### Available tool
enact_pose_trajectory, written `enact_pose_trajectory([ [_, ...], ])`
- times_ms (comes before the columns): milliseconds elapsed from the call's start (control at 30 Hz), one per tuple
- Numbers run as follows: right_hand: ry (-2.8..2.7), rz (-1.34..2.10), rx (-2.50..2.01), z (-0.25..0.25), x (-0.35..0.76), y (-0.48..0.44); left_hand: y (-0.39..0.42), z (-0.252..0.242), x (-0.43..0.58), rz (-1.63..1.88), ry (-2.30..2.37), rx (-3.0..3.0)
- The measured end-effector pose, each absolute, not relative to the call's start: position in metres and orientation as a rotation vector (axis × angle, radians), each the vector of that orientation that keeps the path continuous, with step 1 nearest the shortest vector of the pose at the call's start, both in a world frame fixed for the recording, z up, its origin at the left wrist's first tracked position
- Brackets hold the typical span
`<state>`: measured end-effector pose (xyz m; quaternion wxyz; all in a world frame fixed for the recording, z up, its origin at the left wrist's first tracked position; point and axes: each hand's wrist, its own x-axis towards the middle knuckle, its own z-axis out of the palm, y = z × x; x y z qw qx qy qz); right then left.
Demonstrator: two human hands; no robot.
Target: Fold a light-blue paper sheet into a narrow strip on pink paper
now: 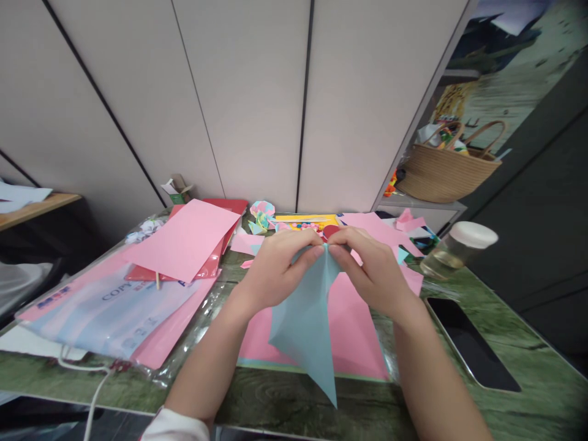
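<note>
A sheet of light blue paper (305, 324) hangs creased from my fingers in the middle of the head view, its lower end tapering to a point. My left hand (287, 263) pinches its top edge between thumb and fingers. Right beside it, my right hand (367, 263) pinches the same edge, so the fingertips nearly meet. Beneath the hanging paper lie pink sheets (358, 343), with a blue and green edge showing under them. Just behind my fingertips a small part of a dark red round thing (329, 231) shows.
To the left, a pink sheet (188, 239) rests on red packets and a plastic paper bag (124, 312). A phone (471, 343) and a lidded bottle (457, 248) are at the right. Paper scraps (261, 214) lie at the back, before the cabinet wall. A woven basket (448, 168) sits on a shelf.
</note>
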<state>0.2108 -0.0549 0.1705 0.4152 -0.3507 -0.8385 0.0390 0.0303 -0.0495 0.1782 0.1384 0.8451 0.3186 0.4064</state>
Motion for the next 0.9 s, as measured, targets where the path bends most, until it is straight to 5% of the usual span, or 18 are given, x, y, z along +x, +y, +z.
enact_pose_trajectory([
  [267, -2.096, 0.133, -0.943, 0.169, 0.212, -0.052, -0.048, 0.178, 0.031, 1.152, 0.958, 2.449],
  [667, -2.332, 0.534, -1.301, 0.21, 0.273, -0.028, -0.023, 0.213, 0.016, 0.641, 1.112, 2.654],
  [900, -2.61, 0.566, -1.39, 0.099, 0.275, 0.02, 0.028, 0.098, 0.036, 0.284, 1.318, 2.75],
])
